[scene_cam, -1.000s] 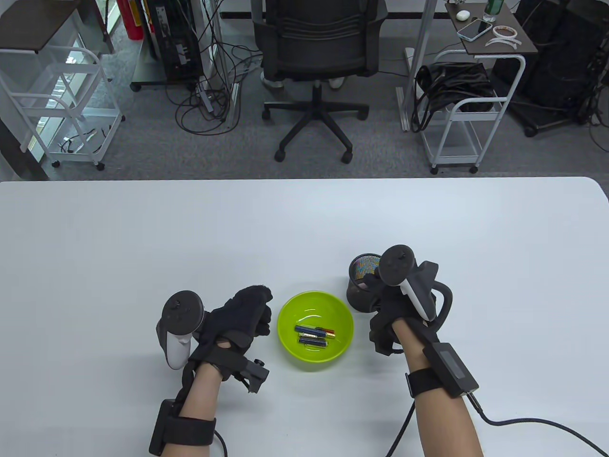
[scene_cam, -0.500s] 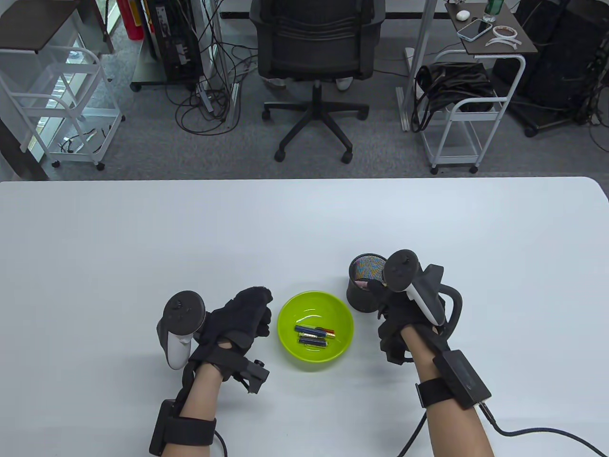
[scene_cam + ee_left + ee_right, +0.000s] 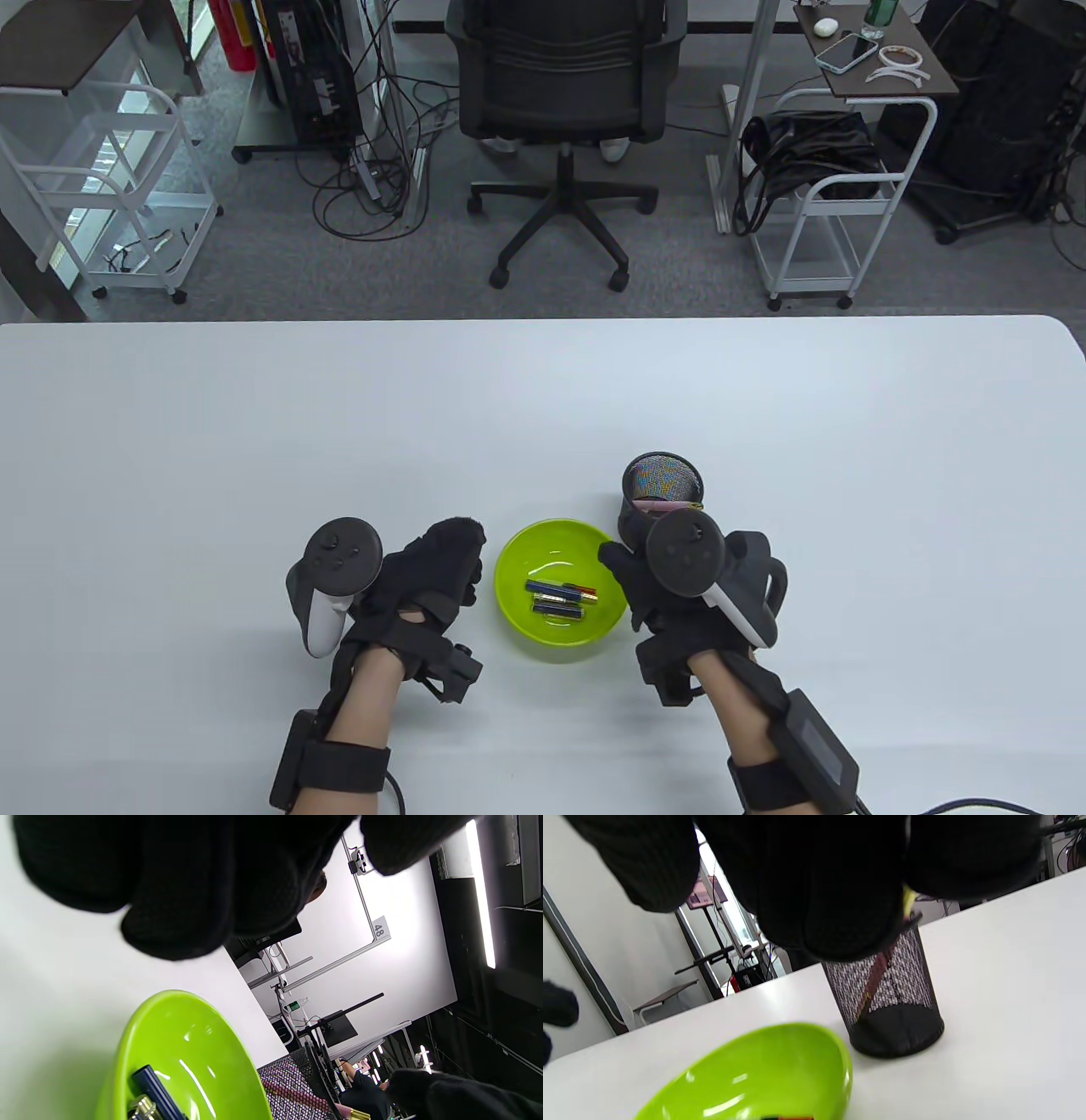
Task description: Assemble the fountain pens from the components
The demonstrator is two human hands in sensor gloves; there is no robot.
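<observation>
The left hand (image 3: 428, 573) rests on the white table (image 3: 170, 475), fingers curled in; whether it holds anything cannot be told. Just right sits the green bowl (image 3: 522, 632) with pen parts (image 3: 560, 597) inside. The right hand (image 3: 670, 607) hovers at its right rim, grip unclear, before the mesh cup (image 3: 663, 486) holding a pen (image 3: 874, 978).

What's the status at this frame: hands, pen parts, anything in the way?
Left hand beside green bowl, grip unclear. Right hand at bowl's right rim, contents unclear. Pen parts in bowl; one pen in mesh cup. Nothing blocking.
</observation>
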